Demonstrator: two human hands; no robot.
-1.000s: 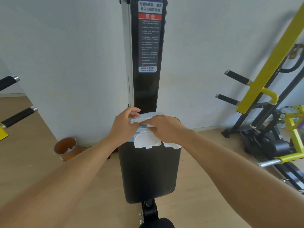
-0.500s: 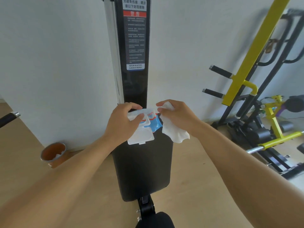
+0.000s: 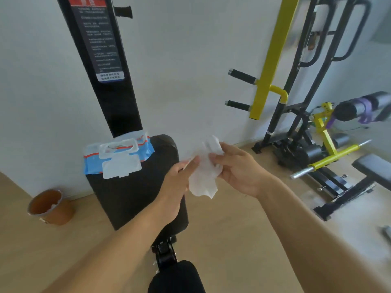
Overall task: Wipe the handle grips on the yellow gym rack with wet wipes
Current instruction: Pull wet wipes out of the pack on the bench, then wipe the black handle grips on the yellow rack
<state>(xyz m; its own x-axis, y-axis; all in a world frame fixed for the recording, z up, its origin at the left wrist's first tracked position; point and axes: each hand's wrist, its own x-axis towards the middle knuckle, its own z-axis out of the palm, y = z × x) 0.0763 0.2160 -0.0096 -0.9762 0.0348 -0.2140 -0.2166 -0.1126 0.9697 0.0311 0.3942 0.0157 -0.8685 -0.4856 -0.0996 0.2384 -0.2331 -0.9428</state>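
In the head view, both hands meet over the bench edge with a wet wipe [image 3: 204, 172] between them. The right hand [image 3: 237, 168] has its fingers curled round the wipe's upper part, and the left hand [image 3: 179, 182] pinches its near edge with the fingertips; the sheet hangs crumpled below.

Taking the yellow post [image 3: 268, 60] as landmark, the two black handle grips stick out from its wall side: the upper grip [image 3: 242, 76] and the lower grip [image 3: 237, 105] just beneath, each with its long axis running roughly level, free end away from the post. From the wipe they lie up and to the right, well apart from it. The right hand is the nearer of the two, so I judge it the likelier to carry the wipe over.

The wipes pack [image 3: 118, 157] lies on the bench pad [image 3: 137, 197], lid open, far from the post.
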